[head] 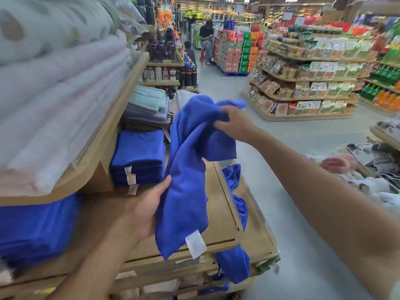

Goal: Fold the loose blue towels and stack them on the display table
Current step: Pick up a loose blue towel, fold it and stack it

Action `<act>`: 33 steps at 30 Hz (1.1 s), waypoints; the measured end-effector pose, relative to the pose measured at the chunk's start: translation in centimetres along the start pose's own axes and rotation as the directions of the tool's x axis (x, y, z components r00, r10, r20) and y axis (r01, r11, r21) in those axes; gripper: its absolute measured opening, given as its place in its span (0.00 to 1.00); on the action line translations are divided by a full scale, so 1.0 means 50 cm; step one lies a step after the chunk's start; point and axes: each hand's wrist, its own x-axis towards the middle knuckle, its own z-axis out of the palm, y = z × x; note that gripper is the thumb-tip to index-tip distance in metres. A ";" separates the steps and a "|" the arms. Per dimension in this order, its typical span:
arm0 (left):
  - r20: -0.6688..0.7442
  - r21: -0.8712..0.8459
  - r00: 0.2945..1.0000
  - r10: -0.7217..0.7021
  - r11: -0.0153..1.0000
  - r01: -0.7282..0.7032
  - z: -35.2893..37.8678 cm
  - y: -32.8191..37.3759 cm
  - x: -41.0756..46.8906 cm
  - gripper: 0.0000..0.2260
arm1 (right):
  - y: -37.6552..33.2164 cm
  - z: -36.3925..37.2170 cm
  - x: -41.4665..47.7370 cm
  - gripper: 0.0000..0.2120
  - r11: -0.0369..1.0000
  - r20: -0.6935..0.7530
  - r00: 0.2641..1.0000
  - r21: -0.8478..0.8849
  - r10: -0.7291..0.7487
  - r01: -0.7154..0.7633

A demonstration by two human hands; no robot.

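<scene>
A loose blue towel [186, 169] hangs crumpled in the air above the wooden display table [218, 226], its white label near the bottom. My right hand [236, 124] grips its upper end. My left hand [149, 211] clasps its left edge lower down. A stack of folded blue towels [138, 156] sits on the table to the left, under an upper shelf. Another loose blue towel [236, 252] drapes over the table's right edge and hangs down.
An upper shelf [121, 113] with rolled pale bedding juts out at left. More blue fabric [34, 226] lies at the near left. Folded grey and mint towels [147, 109] lie beyond the stack. Snack shelves [303, 79] and an open aisle floor lie right; people stand far back.
</scene>
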 end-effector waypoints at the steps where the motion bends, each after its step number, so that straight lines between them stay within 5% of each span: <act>1: 0.021 -0.067 0.997 -0.069 0.995 0.070 -0.023 -0.041 -0.011 0.24 | 0.024 0.035 -0.018 0.08 0.990 0.162 0.986 -0.143 0.041 -0.018; 4: -0.187 -0.198 0.966 -0.180 0.970 0.142 -0.086 -0.141 -0.026 0.27 | 0.062 0.141 -0.113 0.26 0.948 0.359 0.929 -0.317 0.095 0.025; 8: -0.265 -0.352 0.937 -0.226 0.928 0.124 -0.114 -0.177 -0.038 0.25 | 0.039 0.270 -0.301 0.12 0.980 0.436 0.878 0.067 -0.196 0.186; 11: -0.258 -0.460 0.934 -0.248 0.881 0.107 -0.124 -0.179 -0.029 0.28 | 0.022 0.343 -0.414 0.24 0.917 0.536 0.762 0.059 -0.363 0.395; 13: -0.243 -0.492 0.937 -0.253 0.864 0.106 -0.124 -0.182 -0.026 0.30 | 0.024 0.383 -0.451 0.27 0.886 0.499 0.764 0.016 -0.408 0.463; 17: -0.221 -0.517 0.941 -0.255 0.849 0.109 -0.122 -0.187 -0.020 0.26 | 0.039 0.402 -0.460 0.10 0.956 0.380 0.883 0.206 -0.275 0.209; 21: -0.374 -0.201 0.909 -0.186 0.973 0.116 -0.147 -0.178 -0.005 0.19 | 0.059 0.391 -0.442 0.20 0.772 0.254 0.957 0.576 0.143 -0.269; 24: -0.409 0.135 0.911 -0.058 0.983 0.123 -0.144 -0.154 0.017 0.30 | 0.060 0.394 -0.432 0.20 0.741 0.269 0.939 0.582 0.215 -0.336; 27: -0.383 0.228 0.923 0.036 0.972 0.057 -0.131 -0.121 0.046 0.34 | 0.057 0.412 -0.434 0.21 0.763 0.306 0.932 0.551 0.194 -0.339; 33: -0.429 0.261 0.902 0.046 0.962 0.075 -0.127 -0.065 0.095 0.13 | 0.064 0.414 -0.438 0.20 0.785 0.310 0.934 0.528 0.177 -0.324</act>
